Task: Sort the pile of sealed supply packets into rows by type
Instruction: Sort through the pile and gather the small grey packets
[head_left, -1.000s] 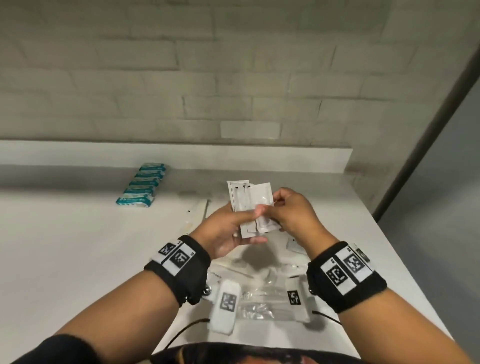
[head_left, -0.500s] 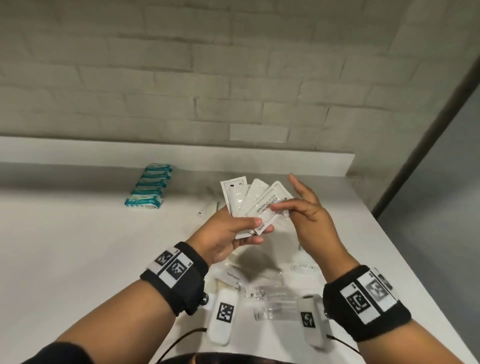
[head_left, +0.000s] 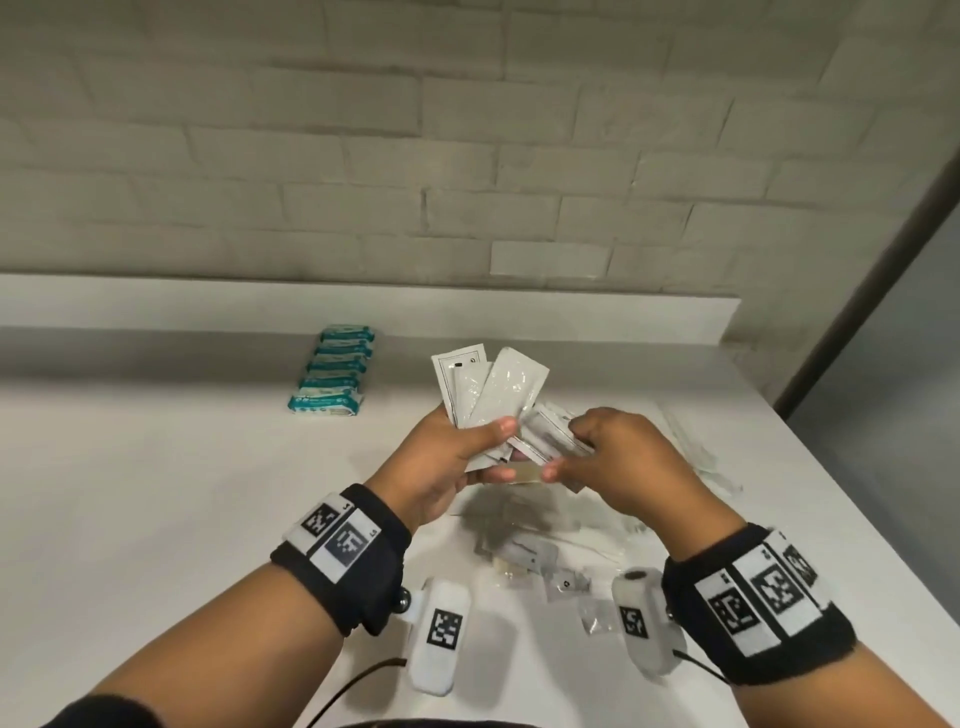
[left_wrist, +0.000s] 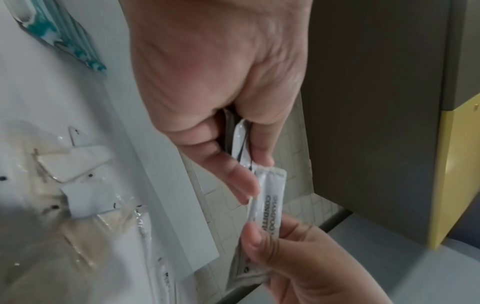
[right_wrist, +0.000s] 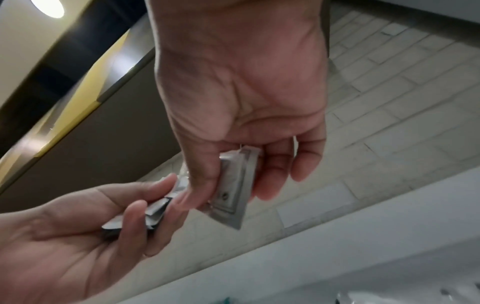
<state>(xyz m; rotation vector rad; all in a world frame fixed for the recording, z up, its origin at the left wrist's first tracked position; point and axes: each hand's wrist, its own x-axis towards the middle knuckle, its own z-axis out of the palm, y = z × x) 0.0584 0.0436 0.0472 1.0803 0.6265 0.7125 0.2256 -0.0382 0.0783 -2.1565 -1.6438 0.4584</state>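
Observation:
My left hand (head_left: 498, 450) holds a fan of white sealed packets (head_left: 485, 395) upright above the table (head_left: 156, 493). My right hand (head_left: 563, 452) pinches a white shampoo-conditioner sachet (head_left: 550, 441) at the fan's lower right. In the left wrist view the sachet (left_wrist: 270, 197) runs from my left fingers (left_wrist: 241, 183) down to my right thumb (left_wrist: 255, 236). The right wrist view shows my right hand (right_wrist: 223, 197) gripping the sachet (right_wrist: 235, 185), and my left hand (right_wrist: 155, 195) around the other packets (right_wrist: 155, 211). A row of teal packets (head_left: 332, 371) lies at the back left.
A loose pile of clear and white packets (head_left: 530, 561) lies on the table under my hands. Long clear packets (head_left: 696, 452) lie near the right edge. A raised ledge (head_left: 363, 306) and brick wall (head_left: 467, 156) close off the back. The table's right edge drops to the floor.
My right hand has drawn the labelled sachet down and to the right, off the fan's upper edge. The left hand keeps the fan upright, and the view has tilted down slightly.

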